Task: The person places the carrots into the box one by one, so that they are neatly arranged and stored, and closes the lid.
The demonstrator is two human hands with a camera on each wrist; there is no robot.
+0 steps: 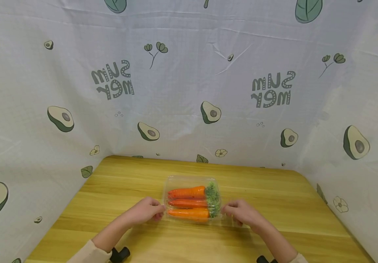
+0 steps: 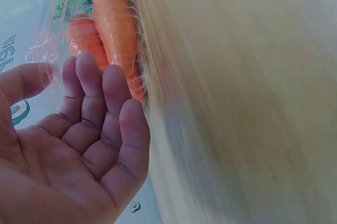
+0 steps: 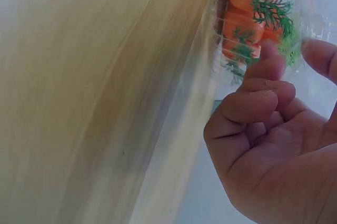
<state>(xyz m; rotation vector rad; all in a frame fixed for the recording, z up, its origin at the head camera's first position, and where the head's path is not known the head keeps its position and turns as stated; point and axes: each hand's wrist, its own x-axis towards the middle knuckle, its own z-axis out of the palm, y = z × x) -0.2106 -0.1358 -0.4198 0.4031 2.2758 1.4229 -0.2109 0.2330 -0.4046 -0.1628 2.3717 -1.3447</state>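
Observation:
A clear plastic box [image 1: 192,179] lies on the wooden table, holding three orange carrots [image 1: 187,192] side by side. Their leafy green tops [image 1: 212,199] point to the right. My left hand [image 1: 147,211] pinches the box's left edge near its front corner; the left wrist view shows the thumb on one side of the rim and the fingertips [image 2: 89,66] on the other. At the right edge, my right hand [image 1: 241,212] pinches the rim between thumb and forefinger, with the other fingers [image 3: 247,107] curled beneath.
The yellow wooden table [image 1: 261,186] has rounded back corners. A white cloth [image 1: 182,91] printed with avocados, leaves and lettering hangs behind it and along both sides. Black wrist mounts [image 1: 120,254] show at the bottom, by the sleeves.

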